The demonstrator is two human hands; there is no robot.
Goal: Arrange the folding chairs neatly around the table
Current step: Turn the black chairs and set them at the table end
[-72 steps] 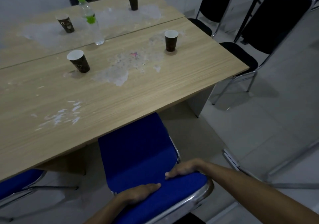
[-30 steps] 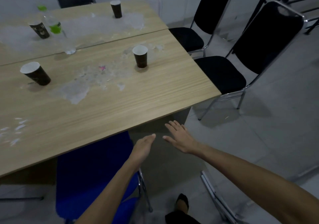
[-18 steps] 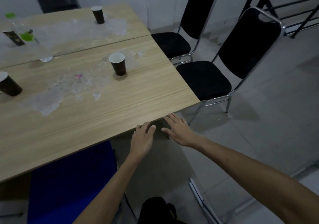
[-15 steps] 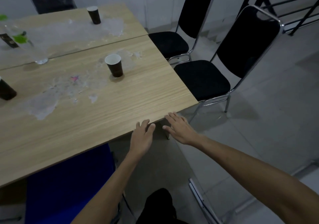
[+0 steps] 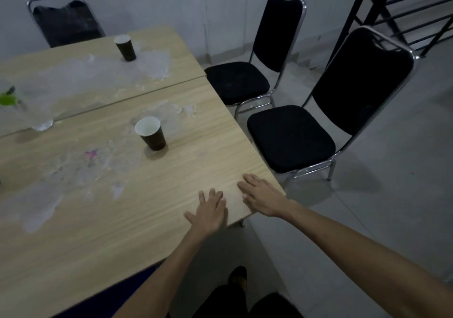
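Your hands have left the blue chair, which a couple of seconds ago you were gripping by its backrest; now only a sliver of blue (image 5: 137, 275) shows under the near table edge, so that chair looks tucked in. You have turned toward the corner of the table (image 5: 171, 170), and both palms now hover over it or rest on it. Your left hand (image 5: 208, 211) has its fingers straight and slightly spread, holding nothing; your right hand (image 5: 262, 195) lies flat likewise, fingers loosely apart. Just beyond the corner stands the near black chair (image 5: 291, 136), angled and apart from the edge, with the far black chair (image 5: 237, 82) beside it, closer in. I judge the near one is your next to square up
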